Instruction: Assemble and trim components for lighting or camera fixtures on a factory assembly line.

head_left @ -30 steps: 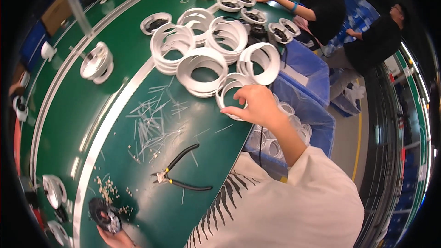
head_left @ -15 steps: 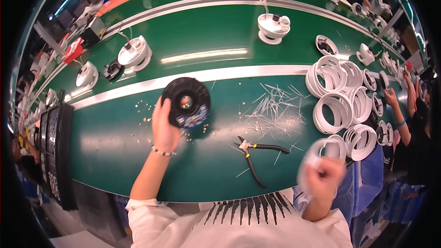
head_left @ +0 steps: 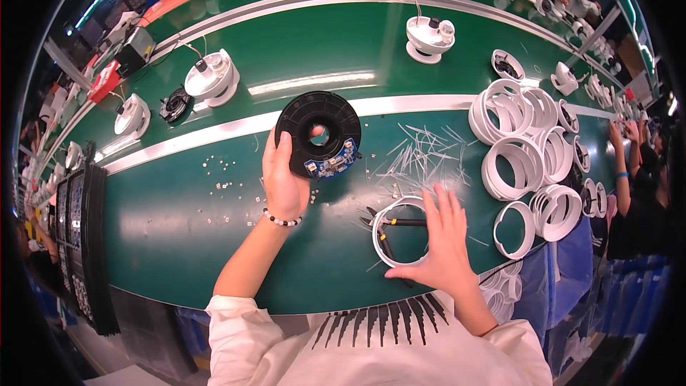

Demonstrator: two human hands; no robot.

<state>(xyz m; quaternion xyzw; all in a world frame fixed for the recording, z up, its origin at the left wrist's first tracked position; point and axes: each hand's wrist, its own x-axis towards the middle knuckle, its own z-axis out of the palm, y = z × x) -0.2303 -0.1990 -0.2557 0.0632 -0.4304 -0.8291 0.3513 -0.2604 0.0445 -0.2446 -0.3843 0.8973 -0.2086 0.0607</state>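
My left hand (head_left: 286, 182) holds a round black plastic housing (head_left: 294, 111) by its lower left edge, thumb on its face. The housing has a central hole and a blue circuit board (head_left: 332, 164) along its lower right side. Nearer me and to the right, my right hand (head_left: 446, 246) grips a thin white plastic ring (head_left: 379, 243), thumb at its lower rim and fingers stretched along its right side. My palm hides part of that ring. Behind the ring lie cutting pliers (head_left: 407, 222) with black handles, partly covered by it and my fingers.
Cut clear strips (head_left: 421, 154) and small white bits (head_left: 227, 186) litter the green table (head_left: 171, 243). White rings (head_left: 514, 177) stand stacked at right. Black trays (head_left: 93, 236) stand at left. White domed units (head_left: 431, 37) sit on the far belt. A co-worker's arm (head_left: 620, 179) reaches in at right.
My right hand has moved left from beside the stacked rings, bringing a white ring over the pliers. The left hand has raised the black housing slightly to the right and tilted it, showing the board more.
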